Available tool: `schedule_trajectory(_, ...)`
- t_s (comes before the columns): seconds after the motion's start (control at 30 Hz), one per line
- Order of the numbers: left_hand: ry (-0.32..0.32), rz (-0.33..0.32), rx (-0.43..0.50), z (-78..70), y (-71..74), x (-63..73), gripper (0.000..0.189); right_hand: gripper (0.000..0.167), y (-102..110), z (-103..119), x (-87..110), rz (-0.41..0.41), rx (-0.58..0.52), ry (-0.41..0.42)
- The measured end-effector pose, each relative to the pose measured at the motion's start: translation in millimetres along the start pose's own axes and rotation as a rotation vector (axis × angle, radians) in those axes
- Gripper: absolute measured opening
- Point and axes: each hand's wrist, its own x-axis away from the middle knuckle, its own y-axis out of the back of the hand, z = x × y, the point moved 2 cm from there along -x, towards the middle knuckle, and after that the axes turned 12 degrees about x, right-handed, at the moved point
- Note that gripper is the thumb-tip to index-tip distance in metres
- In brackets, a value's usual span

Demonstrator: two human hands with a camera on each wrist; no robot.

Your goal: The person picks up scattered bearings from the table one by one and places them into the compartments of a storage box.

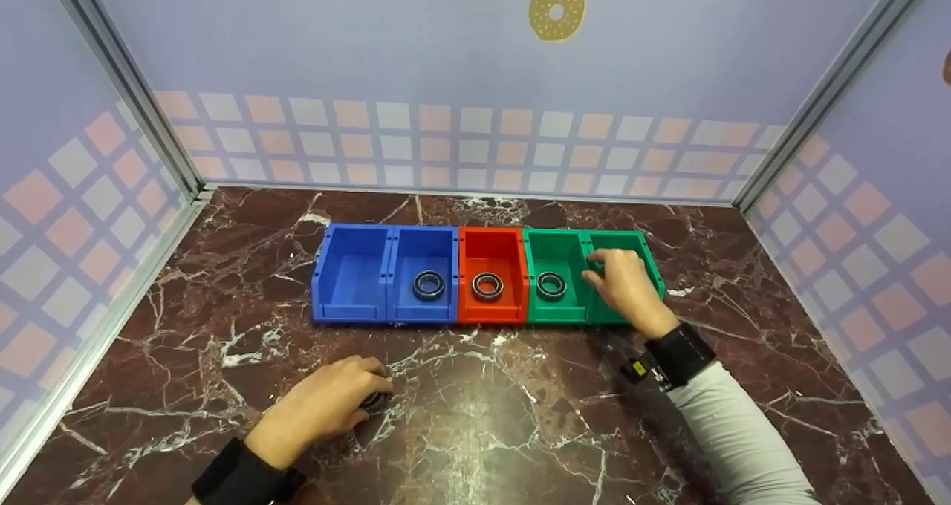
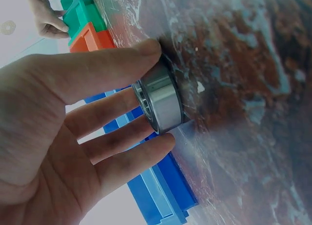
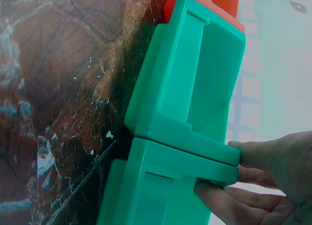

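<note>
Low over the marble-patterned table, my left hand (image 1: 323, 408) holds a ball bearing (image 2: 165, 105) between thumb and fingers, the ring standing on edge in the left wrist view. My right hand (image 1: 628, 286) is at the rightmost green bin (image 1: 609, 310). It pinches the adjoining walls of the two green bins, thumb on one side and fingertips inside the right one. Three more bearings lie flat, one each in the inner blue bin (image 1: 423, 249), the red bin (image 1: 492, 246) and the left green bin (image 1: 556, 249). No bearing shows in the leftmost blue bin (image 1: 353, 267).
The bins stand side by side in one row across the table (image 1: 475, 416). Behind them rises a purple back panel (image 1: 461, 52) with pink and white squares. Side panels with metal corner posts (image 1: 126, 82) enclose the table left and right.
</note>
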Motion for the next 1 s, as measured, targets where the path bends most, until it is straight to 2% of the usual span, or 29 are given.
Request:
schedule_trajectory(0.3,-0.009,-0.006,-0.004,0.8,-0.4,-1.3,0.039,0.031,0.1,0.6,-0.1,0.002,0.001,0.004)
schedule_trajectory(1.0,0.016,0.007,0.005,-1.2,1.4,-2.6,0.039,0.030,-0.1,0.6,0.9,0.004,0.013,0.005)
